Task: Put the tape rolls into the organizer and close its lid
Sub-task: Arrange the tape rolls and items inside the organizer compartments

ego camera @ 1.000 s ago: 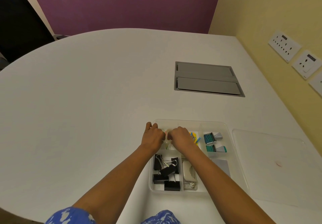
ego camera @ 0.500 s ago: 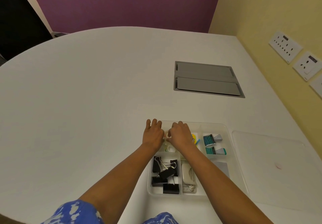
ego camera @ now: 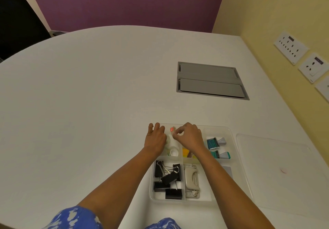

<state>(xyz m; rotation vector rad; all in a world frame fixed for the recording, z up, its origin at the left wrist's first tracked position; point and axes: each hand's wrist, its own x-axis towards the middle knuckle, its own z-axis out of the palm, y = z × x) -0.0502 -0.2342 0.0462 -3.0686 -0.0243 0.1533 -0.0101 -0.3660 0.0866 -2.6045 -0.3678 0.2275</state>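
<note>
A clear compartmented organizer (ego camera: 233, 139) sits on the white table near me. White tape rolls (ego camera: 173, 151) lie in its far-left compartment, one with a pink tab (ego camera: 171, 129). My right hand (ego camera: 189, 137) pinches the upper tape roll (ego camera: 171, 139) with its fingertips. My left hand (ego camera: 155, 138) lies palm down at the compartment's left edge, fingers spread, its thumb side against the same roll. The clear lid (ego camera: 277, 173) lies flat on the table to the organizer's right.
Black binder clips (ego camera: 168, 179), a beige stapler remover (ego camera: 191, 178), yellow notes (ego camera: 186, 152) and teal stamps (ego camera: 214, 143) fill other compartments. A grey cable hatch (ego camera: 210, 80) is set in the table farther away. Wall sockets (ego camera: 291, 47) are on the yellow wall.
My left hand's fingers have spread and slid to the compartment's left edge. The right hand has shifted slightly right, so the pink-tabbed roll now shows between the hands.
</note>
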